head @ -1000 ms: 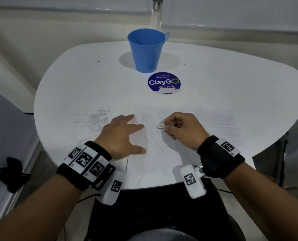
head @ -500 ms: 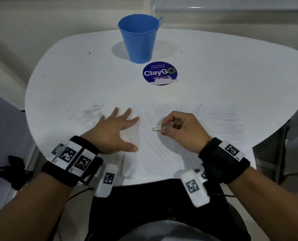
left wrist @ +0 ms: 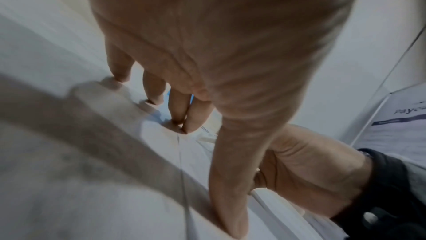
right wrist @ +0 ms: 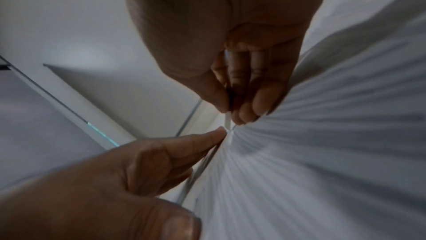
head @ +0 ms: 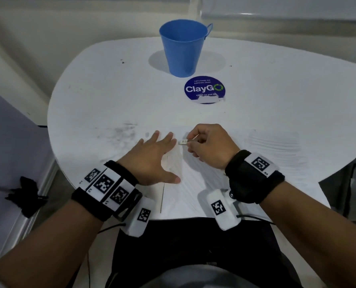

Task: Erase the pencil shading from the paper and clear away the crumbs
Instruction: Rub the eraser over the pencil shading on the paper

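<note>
The left hand (head: 152, 156) lay flat, fingers spread, pinning the paper (head: 195, 183) to the tabletop (head: 110, 96). The right hand (head: 208, 146) pinched a small eraser (head: 182, 142) over faint pencil streaks — erasing seemingly midway, crumbs not yet cleared.

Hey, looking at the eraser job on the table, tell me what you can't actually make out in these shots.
- Eraser tip: head view too small; right hand covers the rest.
- Crumbs on the paper: none resolvable in any view; both wrist views are smeared.
- Paper under the left hand: covered in the head view.
- Blue bucket: bottom hidden by its wall.
- ClayGO sticker: small print illegible.
</note>
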### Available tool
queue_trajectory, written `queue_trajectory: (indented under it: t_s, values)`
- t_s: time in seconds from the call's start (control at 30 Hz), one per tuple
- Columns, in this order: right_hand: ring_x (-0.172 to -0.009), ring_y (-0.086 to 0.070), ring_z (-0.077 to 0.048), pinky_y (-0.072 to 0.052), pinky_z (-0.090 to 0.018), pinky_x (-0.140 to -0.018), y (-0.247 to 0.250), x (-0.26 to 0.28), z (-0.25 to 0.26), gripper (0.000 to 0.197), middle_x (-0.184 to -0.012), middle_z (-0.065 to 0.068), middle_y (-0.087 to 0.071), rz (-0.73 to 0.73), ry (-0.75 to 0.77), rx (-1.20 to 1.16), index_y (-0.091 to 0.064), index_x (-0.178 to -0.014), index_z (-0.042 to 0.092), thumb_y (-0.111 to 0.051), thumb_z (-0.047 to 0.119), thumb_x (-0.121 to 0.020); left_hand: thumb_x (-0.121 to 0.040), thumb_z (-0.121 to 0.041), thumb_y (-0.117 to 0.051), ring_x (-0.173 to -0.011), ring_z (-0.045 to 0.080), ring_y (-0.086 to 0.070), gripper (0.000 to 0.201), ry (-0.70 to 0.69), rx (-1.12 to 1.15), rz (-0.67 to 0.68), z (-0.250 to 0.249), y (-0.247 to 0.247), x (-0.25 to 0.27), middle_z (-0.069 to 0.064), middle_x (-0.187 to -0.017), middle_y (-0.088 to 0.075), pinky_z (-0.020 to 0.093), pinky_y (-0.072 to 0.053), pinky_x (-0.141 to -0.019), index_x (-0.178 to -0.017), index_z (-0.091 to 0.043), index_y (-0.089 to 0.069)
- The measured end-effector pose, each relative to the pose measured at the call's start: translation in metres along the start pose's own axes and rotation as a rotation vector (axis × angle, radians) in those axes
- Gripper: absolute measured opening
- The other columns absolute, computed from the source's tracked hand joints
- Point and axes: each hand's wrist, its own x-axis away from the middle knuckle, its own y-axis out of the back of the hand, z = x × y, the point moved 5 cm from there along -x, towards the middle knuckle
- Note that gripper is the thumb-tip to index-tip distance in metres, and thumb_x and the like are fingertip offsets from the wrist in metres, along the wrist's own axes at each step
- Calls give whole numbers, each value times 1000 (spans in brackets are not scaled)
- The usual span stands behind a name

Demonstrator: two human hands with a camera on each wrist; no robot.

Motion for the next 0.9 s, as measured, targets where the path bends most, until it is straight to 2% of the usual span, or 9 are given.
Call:
queue_trajectory:
  t_s: [0.2,0.27,0.37,0.5,0.63,0.73,0.77,0.87,0.9]
  values:
    - [-71,-66,-17,-55,-32,-71,-7,-5,10,8,-77,-2,-70,47,56,175,-69,-78,18,-72,13,-84,-79,-63,-74,-152,13,22,117,44,-7,22,11,5,-3,-15,-166,18,46,9,-124,-162,-30,2]
    - [-67,-63,-12,-53,-30,-68,-9,-6,13,8,-75,1,-69,87,79,223,-69,-78,19,-73,15,-84,-78,-63,-75,-151,15,25,117,50,-3,33,14,6,-3,-13,-166,21,47,11,-124,-161,-34,3]
    - [-67,-63,-11,-55,-31,-70,-4,-11,14,8,-74,3,-69,56,91,223,-70,-79,21,-72,16,-85,-77,-62,-76,-151,16,27,116,58,16,27,16,7,-4,-9,-166,23,48,14,-123,-159,-41,3]
    - [-64,-61,-10,-55,-36,-70,-12,-5,14,11,-72,1,-69,230,102,246,-70,-76,24,-74,19,-85,-76,-63,-77,-151,18,27,118,52,6,23,17,6,-7,-7,-166,23,49,13,-122,-159,-40,3]
    - [-66,-61,-13,-54,-34,-70,-3,-13,13,8,-75,1,-69,70,129,280,-71,-80,24,-72,18,-86,-77,-62,-76,-151,17,27,116,53,3,20,17,7,-6,-7,-166,23,48,13,-123,-160,-40,3]
    - [-60,-57,-9,-50,-30,-66,-14,-6,12,10,-72,-1,-69,243,106,223,-72,-78,22,-74,16,-85,-78,-60,-77,-151,17,27,115,50,3,17,16,8,-5,-8,-166,22,47,13,-122,-160,-39,1]
    - [-60,-57,-8,-49,-29,-65,-16,-5,12,10,-71,0,-68,251,108,220,-72,-79,23,-74,16,-86,-79,-58,-77,-151,17,26,115,52,6,17,16,8,-5,-8,-166,22,47,13,-122,-160,-39,1]
    - [-59,-54,-8,-48,-28,-66,-7,-13,12,14,-67,5,-64,117,115,208,-73,-83,26,-70,13,-87,-80,-55,-77,-151,15,26,113,59,21,24,16,9,-3,-9,-166,22,46,13,-123,-160,-39,1]
    - [-59,-53,-8,-48,-28,-65,-7,-13,12,15,-66,5,-63,130,104,185,-75,-83,27,-70,13,-87,-81,-54,-77,-151,15,26,112,59,24,26,16,10,-3,-9,-166,22,46,13,-124,-160,-39,1]
